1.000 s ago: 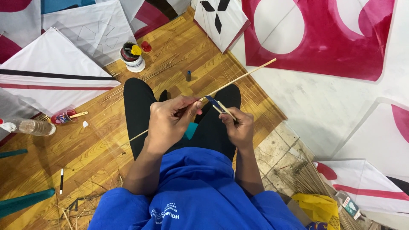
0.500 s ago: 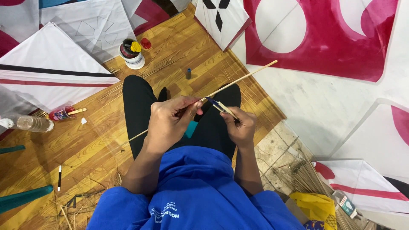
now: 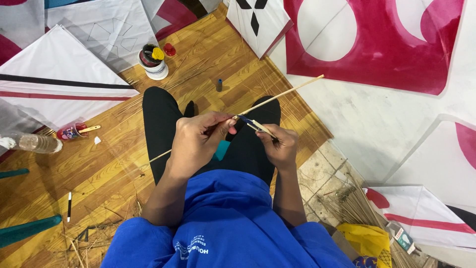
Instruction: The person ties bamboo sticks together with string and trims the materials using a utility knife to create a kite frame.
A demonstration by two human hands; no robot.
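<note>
Pale bamboo, a thin stick slants across the person's lap, pinched in the left hand, whose grip is closed around it. The right hand grips a small blade against it. Behind, on the wooden floor, stand a tape stack and white kites.

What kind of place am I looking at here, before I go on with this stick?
Most likely a kite-making workshop, worked on the floor. Finished paper kites lie around the wooden floor, a bundle of thin sticks sits nearby, and the left hand holds a long thin stick while the right hand holds a small knife to it.
</note>
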